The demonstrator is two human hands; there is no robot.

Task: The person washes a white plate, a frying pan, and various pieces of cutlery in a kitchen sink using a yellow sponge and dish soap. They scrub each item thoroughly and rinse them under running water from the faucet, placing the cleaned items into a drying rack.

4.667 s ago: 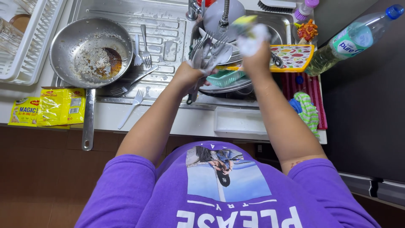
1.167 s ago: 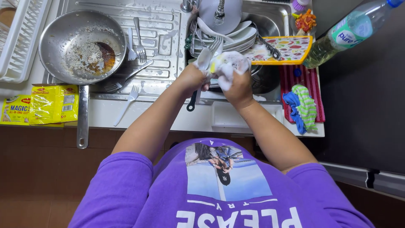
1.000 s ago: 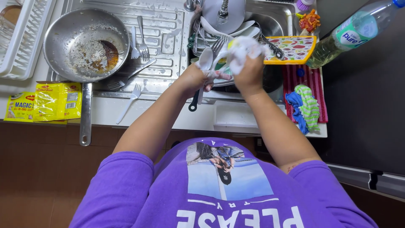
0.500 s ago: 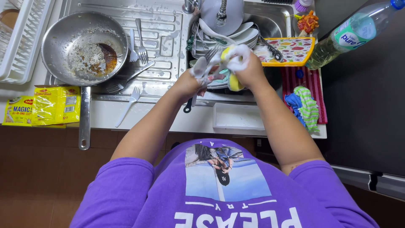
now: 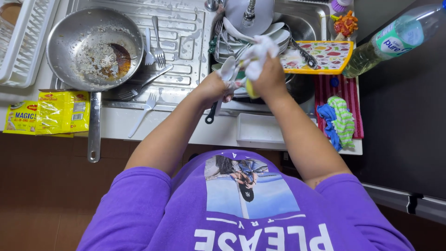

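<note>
Left hand was closed around a bunch of cutlery over the steel sink: a pale spoon stuck up above the fist, a black-handled utensil hung below it. Right hand was clamped on a soapy white-and-yellow sponge, pressed against the spoon just right of the left fist. Stacked white dishes sat just beyond both grips; dirty steel frying pan lay well left on the ribbed drainboard.
</note>
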